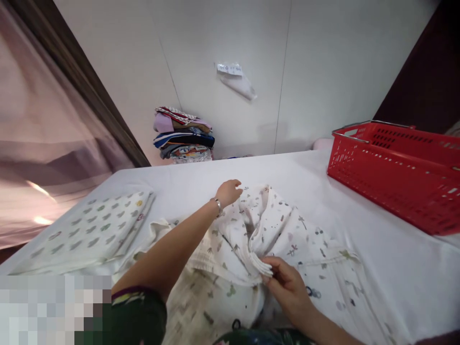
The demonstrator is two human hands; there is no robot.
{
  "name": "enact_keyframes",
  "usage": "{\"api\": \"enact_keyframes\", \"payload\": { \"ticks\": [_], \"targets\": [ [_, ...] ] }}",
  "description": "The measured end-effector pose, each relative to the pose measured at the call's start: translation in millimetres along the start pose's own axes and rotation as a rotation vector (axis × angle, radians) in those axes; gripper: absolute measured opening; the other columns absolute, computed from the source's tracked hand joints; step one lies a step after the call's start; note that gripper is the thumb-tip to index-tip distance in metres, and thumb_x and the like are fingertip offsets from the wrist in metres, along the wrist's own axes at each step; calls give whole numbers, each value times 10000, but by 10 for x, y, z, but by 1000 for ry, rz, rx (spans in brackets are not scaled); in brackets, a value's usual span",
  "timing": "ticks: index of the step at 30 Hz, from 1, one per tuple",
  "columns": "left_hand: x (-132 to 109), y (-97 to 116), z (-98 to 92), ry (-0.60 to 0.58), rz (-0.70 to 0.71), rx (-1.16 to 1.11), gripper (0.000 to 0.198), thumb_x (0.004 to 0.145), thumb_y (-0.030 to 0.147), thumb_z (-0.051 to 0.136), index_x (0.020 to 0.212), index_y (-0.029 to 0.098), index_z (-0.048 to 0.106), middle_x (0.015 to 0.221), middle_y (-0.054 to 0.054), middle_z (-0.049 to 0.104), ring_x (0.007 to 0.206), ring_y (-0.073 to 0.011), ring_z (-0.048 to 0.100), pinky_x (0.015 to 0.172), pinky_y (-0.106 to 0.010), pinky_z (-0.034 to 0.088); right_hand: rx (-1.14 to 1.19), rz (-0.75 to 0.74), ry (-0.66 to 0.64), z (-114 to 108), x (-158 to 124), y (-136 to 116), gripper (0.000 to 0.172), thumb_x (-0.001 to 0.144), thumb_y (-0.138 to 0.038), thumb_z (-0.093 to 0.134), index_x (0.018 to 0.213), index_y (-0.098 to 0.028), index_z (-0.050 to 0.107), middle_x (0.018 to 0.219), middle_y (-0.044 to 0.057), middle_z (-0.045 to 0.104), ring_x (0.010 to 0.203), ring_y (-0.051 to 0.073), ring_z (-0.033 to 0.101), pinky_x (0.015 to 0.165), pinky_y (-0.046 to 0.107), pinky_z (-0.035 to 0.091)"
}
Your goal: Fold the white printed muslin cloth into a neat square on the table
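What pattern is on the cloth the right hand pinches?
White cloth with small scattered prints; head view.

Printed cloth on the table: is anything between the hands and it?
Nothing visible. The right hand pinches the cloth's gathered layers, and the left hand is at its far edge, contact unclear. The folded cloth lies off to the left and the basket off to the right, both apart.

Bright, even indoor light; soft, faint shadows on white cloth-covered worktop [273, 167]. Warm glare spots on sheer pink curtain [39, 191] at left. Strong wide-angle bending at edges. Pixelated block [53, 306] lower left.
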State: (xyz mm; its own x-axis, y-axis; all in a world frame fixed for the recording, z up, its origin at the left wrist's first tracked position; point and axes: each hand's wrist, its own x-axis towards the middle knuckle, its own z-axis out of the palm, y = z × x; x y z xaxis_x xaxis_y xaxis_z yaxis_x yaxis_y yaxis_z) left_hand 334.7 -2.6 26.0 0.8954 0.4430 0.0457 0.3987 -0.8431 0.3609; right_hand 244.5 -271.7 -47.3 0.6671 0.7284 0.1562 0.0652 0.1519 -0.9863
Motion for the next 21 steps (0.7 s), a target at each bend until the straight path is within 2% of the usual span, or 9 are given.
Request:
{"api": "enact_keyframes", "payload": {
  "ticks": [2,4,9,12,17,21],
  "targets": [
    [316,-3,184,-65,-1,56,416,747,279,548,1150,179,568,1167,-76,591,1003,-206,569,818,-276,446,-21,-4,-23,-42,5,47,199,840,-262,531,1017,-220,612,866,32,639,792,148,568,717,242,435],
    [514,9,365,-107,12,92,441,683,252,615,1116,173,584,1174,-95,574,1012,-231,561,811,-294,448,-30,0,-37,-82,11,100,205,837,-254,523,1021,-225,610,863,35,639,796,154,569,715,245,437],
    [699,30,659,-135,94,158,273,694,204,580,964,200,617,1123,-61,562,1059,-209,509,862,-286,416,-65,0,-118,-143,26,226,236,834,-232,498,1047,-232,600,882,37,642,781,146,575,707,237,439],
    [758,13,731,-159,104,183,218,700,219,572,910,203,629,1089,-58,568,1037,-206,512,851,-284,421,-74,-7,-118,-149,32,272,242,822,-246,502,1041,-225,602,855,33,644,757,139,578,693,224,438],
    [827,-38,749,-175,73,187,276,697,284,586,955,195,627,1109,-79,558,999,-210,537,810,-282,442,-77,2,-122,-146,60,271,238,817,-259,507,1033,-228,600,856,29,654,760,136,595,687,210,444],
    [809,-37,715,-198,67,178,198,690,322,602,831,195,655,1091,-77,574,985,-207,552,787,-261,444,-96,21,-111,-150,96,203,218,821,-285,506,998,-209,608,816,35,657,730,138,599,661,211,448]
  ]
}}
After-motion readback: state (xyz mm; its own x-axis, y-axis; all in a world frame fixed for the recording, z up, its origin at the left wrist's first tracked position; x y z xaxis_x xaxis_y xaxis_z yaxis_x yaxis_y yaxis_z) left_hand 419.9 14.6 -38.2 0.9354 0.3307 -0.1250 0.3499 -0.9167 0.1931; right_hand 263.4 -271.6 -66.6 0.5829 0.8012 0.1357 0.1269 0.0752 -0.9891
